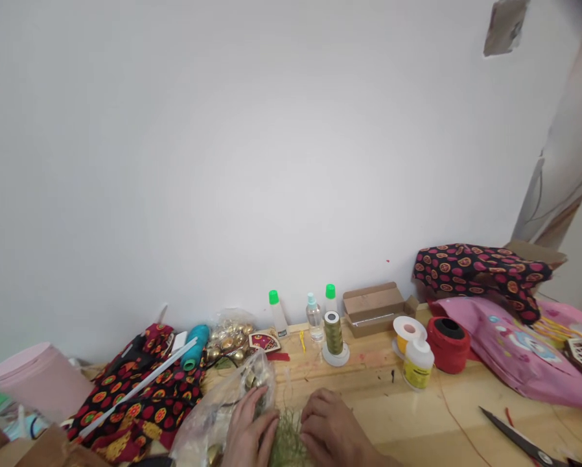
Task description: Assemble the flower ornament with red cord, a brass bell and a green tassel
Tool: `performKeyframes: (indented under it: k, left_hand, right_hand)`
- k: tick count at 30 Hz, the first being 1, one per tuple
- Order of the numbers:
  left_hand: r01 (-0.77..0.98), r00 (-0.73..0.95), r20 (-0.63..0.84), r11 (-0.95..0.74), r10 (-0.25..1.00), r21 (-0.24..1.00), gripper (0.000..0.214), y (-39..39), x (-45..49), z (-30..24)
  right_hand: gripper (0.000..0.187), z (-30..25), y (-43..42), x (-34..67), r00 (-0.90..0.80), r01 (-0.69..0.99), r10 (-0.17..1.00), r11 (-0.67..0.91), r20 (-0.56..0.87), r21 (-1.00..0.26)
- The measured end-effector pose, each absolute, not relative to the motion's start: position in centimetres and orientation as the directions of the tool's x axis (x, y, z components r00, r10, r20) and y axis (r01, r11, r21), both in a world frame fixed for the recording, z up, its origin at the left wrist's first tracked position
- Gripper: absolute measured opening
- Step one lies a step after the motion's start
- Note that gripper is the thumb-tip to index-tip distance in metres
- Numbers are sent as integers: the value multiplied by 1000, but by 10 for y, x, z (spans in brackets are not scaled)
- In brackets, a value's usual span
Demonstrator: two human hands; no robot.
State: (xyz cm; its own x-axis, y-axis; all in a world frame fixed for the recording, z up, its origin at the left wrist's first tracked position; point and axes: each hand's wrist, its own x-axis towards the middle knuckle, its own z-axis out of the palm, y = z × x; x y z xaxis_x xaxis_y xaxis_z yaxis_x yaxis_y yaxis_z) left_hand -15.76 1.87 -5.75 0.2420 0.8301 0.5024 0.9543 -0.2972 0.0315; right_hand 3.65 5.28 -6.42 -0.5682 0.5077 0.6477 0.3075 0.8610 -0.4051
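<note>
Both my hands rest low at the bottom of the view on a wooden table [417,421]. My left hand [249,428] lies against a clear plastic bag [213,415] holding small gold bells. My right hand [330,428] sits beside it. Between them is a tuft of olive-green thread [287,444], and the fingers of both hands curl down onto it. Just beyond stands an olive thread spool [333,332] on a white base.
Patterned black-and-red fabric [140,395] and a teal spool [196,344] lie left. Green-capped bottles [276,312], a small clear bottle [314,319], a cardboard box [374,308], a glue bottle [417,364], yellow and red ribbon rolls [449,344], pink plastic [514,353] and scissors [514,438] lie right.
</note>
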Motion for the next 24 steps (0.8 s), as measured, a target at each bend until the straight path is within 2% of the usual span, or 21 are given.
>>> performKeyframes:
  k: [8,15,20,24]
  left_hand:
    - [955,162,468,-257,869,146,14,25,-150,-61]
    - [932,144,468,-279,872,231,25,23,-156,-61]
    - [920,212,462,-335,861,202,23,24,-161,-65]
    - [938,172,444,-285,880,200,22,25,-156,-67]
  right_hand:
    - [15,-75,55,34,-631,315,492,869,600,-381]
    - [17,-67,53,37,-624,329,525,848,578,-414]
    - [15,-67,53,37,-615,323,508,860,603,-395]
    - [16,-68,53,36,-632,338,512,858,582,-387]
